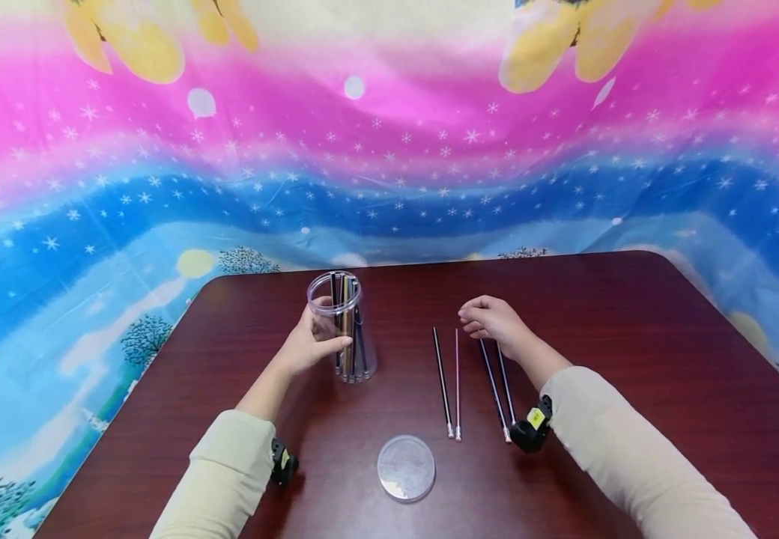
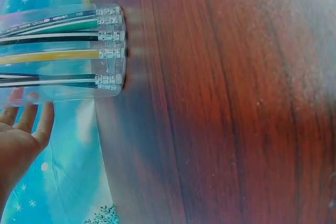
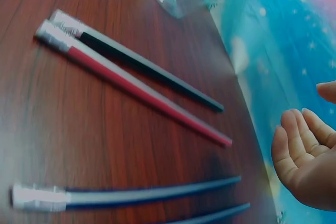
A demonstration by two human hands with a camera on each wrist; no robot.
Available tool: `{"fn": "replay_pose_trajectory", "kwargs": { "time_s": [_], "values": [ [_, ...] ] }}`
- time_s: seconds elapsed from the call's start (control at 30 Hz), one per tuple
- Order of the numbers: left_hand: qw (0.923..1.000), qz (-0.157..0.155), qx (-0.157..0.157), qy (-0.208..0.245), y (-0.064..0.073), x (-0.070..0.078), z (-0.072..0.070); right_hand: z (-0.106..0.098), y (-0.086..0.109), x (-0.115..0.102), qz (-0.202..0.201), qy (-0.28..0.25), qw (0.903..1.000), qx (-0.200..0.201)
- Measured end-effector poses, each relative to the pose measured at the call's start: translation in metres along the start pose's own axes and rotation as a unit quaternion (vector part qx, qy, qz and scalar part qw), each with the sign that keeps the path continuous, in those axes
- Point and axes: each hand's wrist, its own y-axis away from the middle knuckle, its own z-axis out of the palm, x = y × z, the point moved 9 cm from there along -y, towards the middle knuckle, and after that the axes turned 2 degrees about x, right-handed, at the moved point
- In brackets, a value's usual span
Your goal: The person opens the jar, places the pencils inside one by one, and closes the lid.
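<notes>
My left hand [image 1: 311, 340] grips a clear plastic jar [image 1: 368, 359] from its left side, thumb across the front. Several pencils [image 2: 79, 54] stand inside it, their metal eraser ends at the bottom, one of them yellow. My right hand [image 1: 493, 322] hovers over the far ends of two dark blue pencils [image 1: 493, 389], fingers loosely bent with nothing between them. To its left lie a black pencil [image 1: 442, 378] and a pink-red pencil [image 1: 458, 382], side by side, eraser ends toward me. The right wrist view shows the right hand [image 3: 310, 156] beyond the pencil tips, palm partly visible.
A round clear lid [image 1: 406, 469] lies on the dark wooden table [image 1: 335, 494] near the front, left of the pencils' eraser ends. Behind the table hangs a colourful printed cloth [image 1: 389, 172]. Small black cameras [image 1: 284, 460] sit on both wrists.
</notes>
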Motion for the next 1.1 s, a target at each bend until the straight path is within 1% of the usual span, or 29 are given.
{"fn": "replay_pose_trajectory", "kwargs": {
  "time_s": [0.2,0.43,0.63,0.87,1.0,1.1],
  "values": [
    [0.9999,0.001,0.002,0.013,0.000,-0.001,0.000,-0.016,0.003,0.017,0.021,0.028,0.9994,-0.006],
    [0.9998,0.003,0.003,0.018,0.000,-0.002,0.000,-0.032,0.004,0.034,0.039,0.050,0.9980,-0.005],
    [0.9996,0.011,0.004,0.024,-0.002,-0.002,0.000,-0.043,0.006,0.047,0.058,0.067,0.9961,0.001],
    [0.9992,0.017,0.006,0.035,-0.003,0.000,-0.001,-0.046,0.012,0.057,0.083,0.085,0.9929,-0.004],
    [0.9980,0.013,-0.001,0.062,-0.003,0.002,0.002,-0.045,0.014,0.063,0.099,0.075,0.9922,-0.012],
    [0.9962,0.008,-0.006,0.086,-0.004,0.003,0.003,-0.045,0.013,0.065,0.102,0.073,0.9919,-0.015]
  ]
}}
